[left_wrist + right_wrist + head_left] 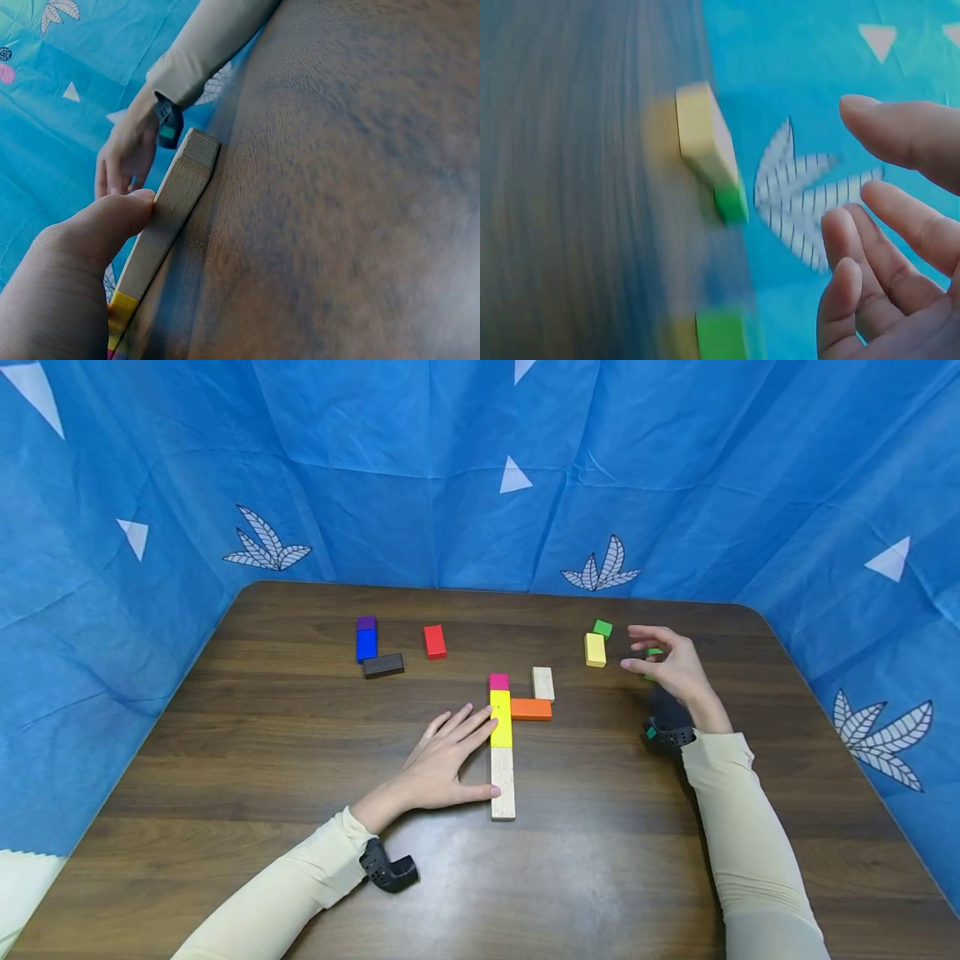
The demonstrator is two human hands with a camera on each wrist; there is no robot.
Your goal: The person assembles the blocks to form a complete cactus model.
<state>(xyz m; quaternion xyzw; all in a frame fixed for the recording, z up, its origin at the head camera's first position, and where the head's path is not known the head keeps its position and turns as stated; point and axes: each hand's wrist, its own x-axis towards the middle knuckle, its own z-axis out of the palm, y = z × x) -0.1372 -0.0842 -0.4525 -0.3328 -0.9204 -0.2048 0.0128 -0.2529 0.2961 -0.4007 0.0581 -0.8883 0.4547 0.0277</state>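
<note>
My left hand (446, 764) lies with spread fingers along a row of blocks, its thumb touching the pale wooden block (503, 785) and fingertips on the bright yellow block (501, 720). A magenta block (498, 682) ends that row. An orange block (531, 709) juts out to the right, with another pale wooden block (543, 683) above it. Over the table's right side hovers my right hand (671, 668), fingers parted and holding nothing. Beneath it a green block (721, 334) is mostly hidden in the head view. The light yellow block (595, 650) and a small green block (603, 629) stand to its left.
Towards the back left lie a blue block (367, 645), a purple block (366, 622) touching it, and a black block (383, 666). A red block (435, 642) is nearby. A blue patterned cloth (390, 485) hangs behind the brown table (262, 735).
</note>
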